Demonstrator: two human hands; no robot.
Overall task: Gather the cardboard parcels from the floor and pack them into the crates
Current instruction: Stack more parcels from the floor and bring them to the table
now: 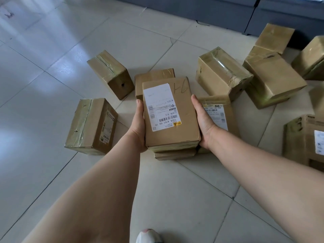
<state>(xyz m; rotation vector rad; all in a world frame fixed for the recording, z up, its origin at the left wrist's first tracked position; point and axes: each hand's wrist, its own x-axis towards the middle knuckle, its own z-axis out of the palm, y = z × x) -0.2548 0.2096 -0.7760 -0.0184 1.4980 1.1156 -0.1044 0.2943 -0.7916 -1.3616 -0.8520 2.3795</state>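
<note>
**Cardboard parcel held between both my hands**

Brown cardboard fills the head view. I hold a flat parcel (171,113) between my two hands: my left hand (138,127) presses its left edge and my right hand (203,123) presses its right edge, thumbs lying along the sides, the other fingers hidden underneath. A white label (162,106) with barcodes covers the left part of its top, and pen marks sit near its far right corner. I cannot tell whether it is lifted clear or rests on the stack (175,153) of flat parcels whose edges show right below it.

Around it, more parcels lie on the pale tiled floor (52,50). A taped box (110,74) sits to the far left, and another taped box (91,127) stands near my left forearm. A flat one (154,76) peeks out behind the held parcel. Just beside my right hand lies a labelled parcel (219,114). Farther right are a shiny taped box (222,74), a bigger box (273,79) with a smaller one (275,37) on top, and others cut off at the right edge. A grey cabinet base (210,9) runs along the top. The tip of my shoe (149,236) shows at the bottom.
</note>
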